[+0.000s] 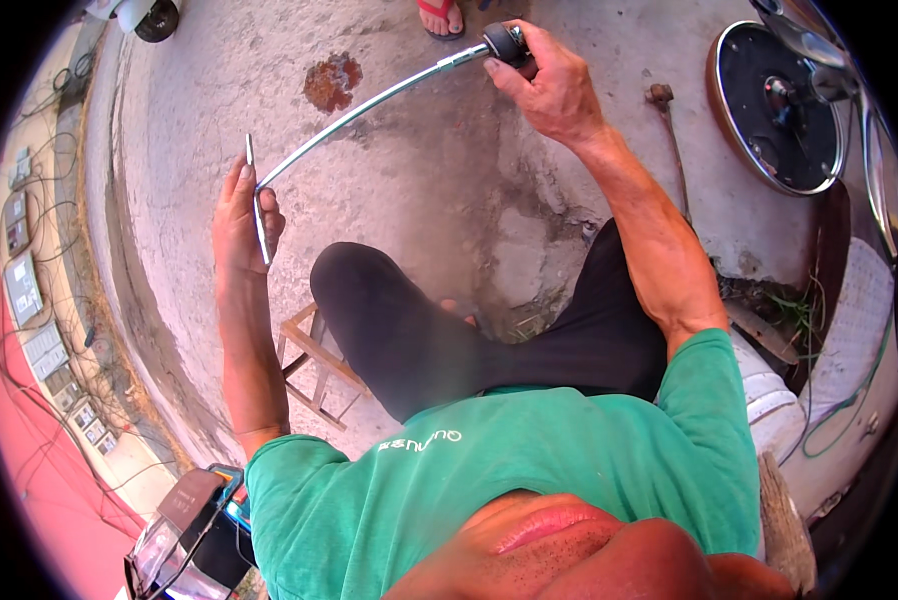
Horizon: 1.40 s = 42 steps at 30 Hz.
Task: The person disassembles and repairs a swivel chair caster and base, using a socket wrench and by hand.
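My left hand (247,214) is closed round the crossbar end of a long, shiny T-handle wrench (369,107). The crossbar stands out above and below my fingers. From there the shaft runs up to the right and thickens near its far end. That end meets a short black cylindrical part (505,44), which my right hand (557,88) grips between thumb and fingers. How the wrench and the black part join is hard to make out. Both hands are held out in front of my knees.
A long rusty tool (670,140) lies on the concrete at the right, near a round black disc with a bright rim (729,110). A small wooden stool (314,365) stands by my left leg. Another person's sandaled foot (441,18) is ahead. Cables and boxes line the left.
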Motion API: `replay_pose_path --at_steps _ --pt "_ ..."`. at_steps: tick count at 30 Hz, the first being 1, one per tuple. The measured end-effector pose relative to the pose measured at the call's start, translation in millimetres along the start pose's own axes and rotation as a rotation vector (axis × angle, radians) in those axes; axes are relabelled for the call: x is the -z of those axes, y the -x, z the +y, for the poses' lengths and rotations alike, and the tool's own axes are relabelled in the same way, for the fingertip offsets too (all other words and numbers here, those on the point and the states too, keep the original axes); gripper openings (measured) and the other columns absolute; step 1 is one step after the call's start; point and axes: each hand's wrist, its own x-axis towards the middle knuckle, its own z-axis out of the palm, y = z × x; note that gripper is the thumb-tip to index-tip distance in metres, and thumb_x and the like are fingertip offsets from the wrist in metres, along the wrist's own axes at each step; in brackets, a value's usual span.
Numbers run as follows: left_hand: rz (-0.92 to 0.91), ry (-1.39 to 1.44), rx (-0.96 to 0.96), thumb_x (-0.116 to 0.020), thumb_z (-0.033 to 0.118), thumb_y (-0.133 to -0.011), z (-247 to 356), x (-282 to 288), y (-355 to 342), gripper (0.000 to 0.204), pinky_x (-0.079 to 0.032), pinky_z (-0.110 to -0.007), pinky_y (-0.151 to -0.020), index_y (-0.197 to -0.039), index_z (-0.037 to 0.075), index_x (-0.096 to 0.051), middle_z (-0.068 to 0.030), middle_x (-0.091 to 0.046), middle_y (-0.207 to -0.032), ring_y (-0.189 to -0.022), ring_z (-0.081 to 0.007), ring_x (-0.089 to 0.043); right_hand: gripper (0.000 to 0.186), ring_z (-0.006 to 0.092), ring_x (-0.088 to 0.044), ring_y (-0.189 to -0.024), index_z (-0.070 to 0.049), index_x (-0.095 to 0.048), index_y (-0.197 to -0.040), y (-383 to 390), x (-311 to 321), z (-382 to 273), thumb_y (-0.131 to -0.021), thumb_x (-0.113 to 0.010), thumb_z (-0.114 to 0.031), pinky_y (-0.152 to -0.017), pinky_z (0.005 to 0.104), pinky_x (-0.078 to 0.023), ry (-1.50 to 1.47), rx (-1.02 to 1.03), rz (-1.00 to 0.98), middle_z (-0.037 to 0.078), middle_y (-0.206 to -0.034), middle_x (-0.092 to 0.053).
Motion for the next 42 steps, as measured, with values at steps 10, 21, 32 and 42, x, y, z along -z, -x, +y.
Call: replay_pose_path --at_steps 10,21,32,42 --pt "-0.407 -0.116 -0.434 -0.048 0.023 -0.108 1.2 2.3 16.6 0.049 -0.054 -0.036 -0.096 -0.15 -0.002 -0.043 -0.0286 -0.06 -0.138 -0.127 -0.0347 -0.062 0.043 0.0113 -0.063 -0.071 -0.004 -0.066 -0.122 -1.8 5.6 2.2 -0.092 -0.076 -0.034 -0.069 0.0296 -0.053 -0.013 -0.16 0.037 0.002 -0.078 -0.068" --pt "-0.155 -0.428 0.164 -0.05 0.047 -0.107 19.5 11.6 1.1 0.054 -0.034 -0.024 -0.043 -0.1 -0.003 -0.069 -0.0018 -0.052 -0.055 -0.043 -0.0112 -0.045 0.042 0.0109 -0.065 -0.07 -0.005 -0.064 -0.124 -1.5 7.1 -5.3 -0.093 -0.076 -0.03 -0.067 0.029 -0.055 -0.027 -0.116 0.011 0.003 -0.081 -0.07" --pt "-0.035 0.054 0.142 -0.049 0.027 -0.108 -3.7 -1.0 -0.3 0.045 -0.041 -0.024 -0.041 -0.145 -0.001 -0.049 -0.0031 -0.058 -0.066 -0.048 -0.0108 -0.053 0.043 0.0124 -0.065 -0.069 -0.003 -0.064 -0.123 -1.4 1.3 -5.4 -0.093 -0.076 -0.031 -0.066 0.0289 -0.055 0.009 -0.051 0.04 0.006 -0.088 -0.07" --pt "-0.186 -0.313 -0.588 -0.051 0.028 -0.107 -5.2 -17.0 22.8 0.051 -0.056 -0.034 -0.079 -0.145 -0.006 -0.048 -0.0238 -0.071 -0.111 -0.096 -0.0287 -0.072 0.035 0.0107 -0.06 -0.073 -0.003 -0.065 -0.117 -5.0 6.9 -10.3 -0.094 -0.072 -0.03 -0.068 0.0309 -0.053 -0.101 -0.398 -0.037 0.004 -0.083 -0.066"
